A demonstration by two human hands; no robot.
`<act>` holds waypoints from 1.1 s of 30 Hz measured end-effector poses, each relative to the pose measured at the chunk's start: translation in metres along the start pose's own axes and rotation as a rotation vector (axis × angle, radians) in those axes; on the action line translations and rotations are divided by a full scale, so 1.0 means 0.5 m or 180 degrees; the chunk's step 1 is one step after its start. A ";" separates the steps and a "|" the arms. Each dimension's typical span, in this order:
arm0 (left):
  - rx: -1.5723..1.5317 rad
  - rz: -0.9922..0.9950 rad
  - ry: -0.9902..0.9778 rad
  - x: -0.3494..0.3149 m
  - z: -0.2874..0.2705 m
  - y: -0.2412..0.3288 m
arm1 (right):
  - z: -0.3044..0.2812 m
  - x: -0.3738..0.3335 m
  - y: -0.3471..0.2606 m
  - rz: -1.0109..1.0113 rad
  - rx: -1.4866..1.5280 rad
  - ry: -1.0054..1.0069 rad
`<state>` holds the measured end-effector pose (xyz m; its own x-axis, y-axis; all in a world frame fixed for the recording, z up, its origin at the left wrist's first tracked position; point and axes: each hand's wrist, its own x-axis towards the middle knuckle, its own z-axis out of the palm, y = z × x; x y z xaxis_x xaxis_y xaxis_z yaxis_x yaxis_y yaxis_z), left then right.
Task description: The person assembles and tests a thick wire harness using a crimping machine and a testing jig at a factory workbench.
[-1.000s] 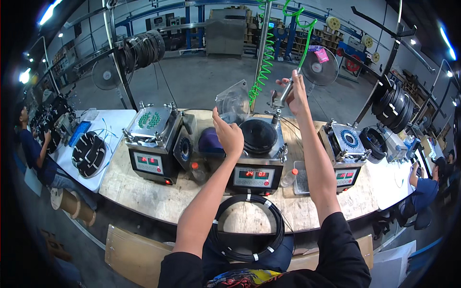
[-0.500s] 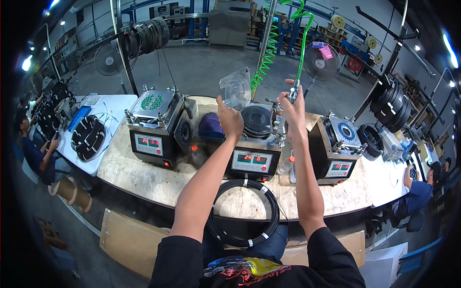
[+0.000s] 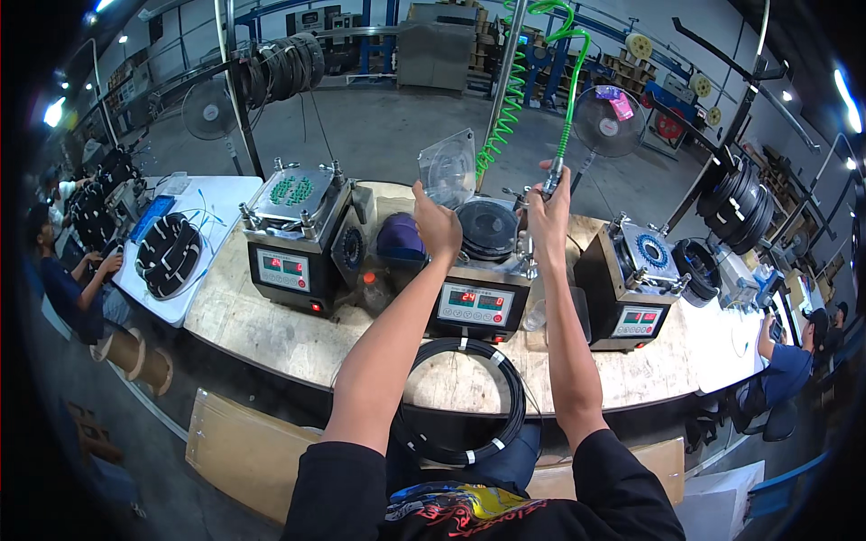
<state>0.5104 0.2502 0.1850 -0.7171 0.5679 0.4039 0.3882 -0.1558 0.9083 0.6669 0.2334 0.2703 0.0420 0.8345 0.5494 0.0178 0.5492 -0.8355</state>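
Observation:
My left hand (image 3: 437, 227) is closed on the lower edge of a clear square plate (image 3: 449, 165) with a round shape on it. The plate stands tilted up behind the middle bench machine (image 3: 474, 304). In my right hand (image 3: 549, 221) is a metal air blow gun (image 3: 553, 178), hung from a green coiled hose (image 3: 566, 128). Its nozzle is hard to make out. Between my hands lies the machine's round dark disc (image 3: 488, 225), partly covered by wrist and fingers. A black cable coil (image 3: 516, 406) sits at the bench's front edge, over my lap.
Similar machines stand at left (image 3: 287, 270) and right (image 3: 637, 316), with round connector fixtures on top. A purple object (image 3: 400, 236) and an orange-capped bottle (image 3: 371, 290) are left of the middle machine. Metal poles (image 3: 502, 86) rise behind the bench. Other people sit at both sides.
My right hand has come slightly lower and left with the blow gun. The clear plate is still in my left hand, turned a little. The whole view has shifted slightly.

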 end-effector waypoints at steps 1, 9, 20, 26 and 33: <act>0.0086 0.0059 0.0029 -0.002 0.001 -0.001 | -0.007 0.008 0.015 -0.0151 -0.0092 0.0069; 0.0006 -0.0037 0.0087 0.005 0.005 -0.010 | 0.017 0.006 0.033 0.0087 0.0496 -0.0131; -0.0606 0.0322 0.0057 0.005 0.011 -0.016 | 0.103 0.001 0.033 -0.0038 0.1229 0.0018; -0.0607 0.0384 0.0060 0.017 0.018 -0.041 | 0.117 0.031 0.010 -0.0774 0.1354 0.0843; -0.0448 0.0293 0.0017 0.017 0.015 -0.035 | 0.083 0.055 0.061 -0.0430 0.0432 0.0383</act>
<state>0.5018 0.2638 0.1715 -0.6855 0.5418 0.4864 0.3679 -0.3189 0.8735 0.6270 0.2751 0.2602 0.1672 0.7460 0.6446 -0.1029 0.6634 -0.7411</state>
